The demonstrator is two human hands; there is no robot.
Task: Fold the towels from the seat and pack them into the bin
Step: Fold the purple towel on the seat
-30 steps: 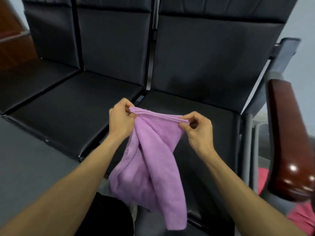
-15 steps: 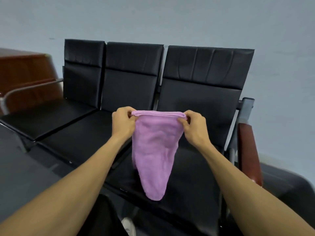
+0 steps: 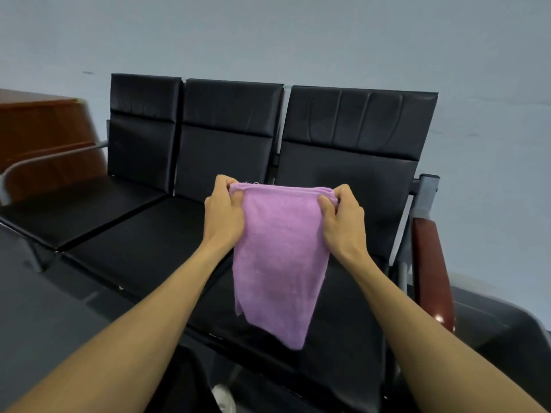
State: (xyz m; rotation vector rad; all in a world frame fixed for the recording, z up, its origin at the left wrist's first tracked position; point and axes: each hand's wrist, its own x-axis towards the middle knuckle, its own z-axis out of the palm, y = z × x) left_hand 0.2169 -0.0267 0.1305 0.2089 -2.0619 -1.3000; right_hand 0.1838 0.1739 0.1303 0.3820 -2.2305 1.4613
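Towel [image 3: 280, 254] plain, between both hands

Purple towel [image 3: 280, 257], soft terry, folded w/ layered top edge stretched level, held up in air by both top corners. Hangs flat, narrowing to a point at bottom right. Sits centre-right, in front of right-hand black seat [image 3: 351, 338].

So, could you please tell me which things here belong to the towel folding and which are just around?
Part of the job:
purple towel, hanging in the air
left hand and right hand, pinching its top corners
black seats

Just around:
wooden armrest
brown cabinet
grey wall
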